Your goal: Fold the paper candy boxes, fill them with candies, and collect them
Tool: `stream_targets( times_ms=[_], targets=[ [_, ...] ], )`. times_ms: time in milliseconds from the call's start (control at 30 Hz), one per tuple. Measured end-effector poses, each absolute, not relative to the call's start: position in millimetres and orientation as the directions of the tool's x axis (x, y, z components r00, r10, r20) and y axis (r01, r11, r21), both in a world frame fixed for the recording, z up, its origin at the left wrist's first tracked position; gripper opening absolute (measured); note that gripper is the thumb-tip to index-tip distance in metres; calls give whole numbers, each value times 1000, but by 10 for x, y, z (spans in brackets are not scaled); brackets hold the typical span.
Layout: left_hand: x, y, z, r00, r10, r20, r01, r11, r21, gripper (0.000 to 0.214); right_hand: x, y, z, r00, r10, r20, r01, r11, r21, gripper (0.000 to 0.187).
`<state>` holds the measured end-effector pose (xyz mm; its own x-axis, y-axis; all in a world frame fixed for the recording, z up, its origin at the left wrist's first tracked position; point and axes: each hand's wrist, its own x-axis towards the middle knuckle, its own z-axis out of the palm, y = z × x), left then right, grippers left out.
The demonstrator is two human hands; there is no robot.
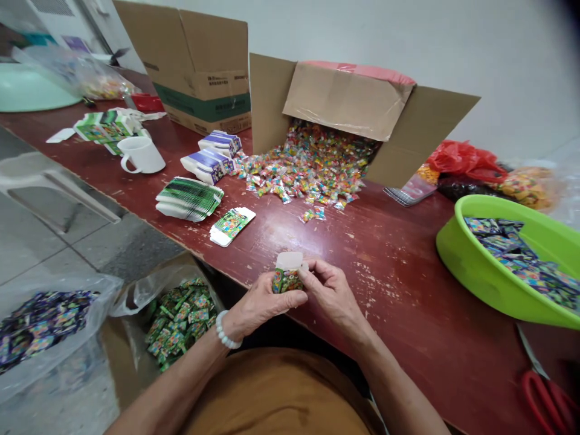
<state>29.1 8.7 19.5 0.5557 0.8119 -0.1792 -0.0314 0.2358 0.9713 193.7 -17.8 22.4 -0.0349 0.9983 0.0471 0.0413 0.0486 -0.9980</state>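
Observation:
Close to the table's front edge, my left hand (267, 301) is wrapped round a small green printed candy box (286, 278) with its white flap standing up. My right hand (330, 290) pinches the right side of the same box near its opening; what lies inside cannot be seen. Beyond them, a flat unfolded green box (232, 226) lies on the table, with a fanned stack of flat green boxes (189, 198) behind it. Wrapped candies (312, 166) spill from a tipped cardboard carton (344, 103) at the back.
A green basin (448, 241) of dark packets stands right, with red-handled scissors (539, 386) nearby. A white mug (141, 155) and purple box stacks (208, 163) sit left. Below the table edge are a bag of green boxes (181, 320) and a bag of purple packets (40, 326).

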Motion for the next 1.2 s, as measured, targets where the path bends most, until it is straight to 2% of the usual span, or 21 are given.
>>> stream_targets(
  times_ms=[133, 200, 300, 367, 467, 567, 733, 800, 867, 967, 1067, 1200],
  targets=[
    [292, 42, 220, 400, 910, -111, -144, 182, 973, 42, 1971, -135, 251, 35, 998, 61, 70, 58, -996, 26],
    [313, -5, 202, 315, 946, -84, -183, 147, 972, 51, 1954, -137, 220, 56, 997, 49, 23, 48, -999, 29],
    [341, -69, 159, 236, 972, -16, -146, 52, 988, 55, 1871, -163, 130, 148, 989, 14, -111, 31, -993, 44],
    [338, -84, 150, 232, 973, 7, -101, 17, 995, 52, 1803, -183, 77, 194, 981, 13, -174, 47, -984, 40],
    [297, -60, 188, 268, 963, -34, -60, 52, 997, 41, 1741, -203, 46, 190, 981, 46, -188, 83, -979, 24],
    [255, -21, 242, 300, 951, -72, -91, 104, 990, 28, 1758, -202, 57, 133, 990, 52, -122, 69, -990, 22],
    [245, -3, 237, 303, 943, -135, -56, 159, 986, 23, 1857, -159, 54, 104, 995, 11, 11, 10, -1000, 25],
    [245, 1, 214, 304, 945, -124, -28, 139, 990, 22, 1878, -130, 36, 74, 997, -23, -44, -20, -999, 25],
    [238, 10, 197, 298, 950, -91, 1, 95, 995, 22, 1886, -99, 26, 68, 996, -55, -170, -43, -985, 21],
    [220, 33, 193, 295, 954, -62, 22, 58, 998, 21, 1899, -66, 53, 18, 995, -103, -302, -93, -949, 32],
    [212, 51, 209, 288, 955, -76, -74, 101, 992, 25, 1911, -63, 113, -37, 997, -63, -222, -70, -973, 24],
    [236, 38, 223, 299, 934, -197, -261, 279, 924, 45, 1881, -95, 110, 47, 998, 43, -104, 48, -993, 18]
  ],
)
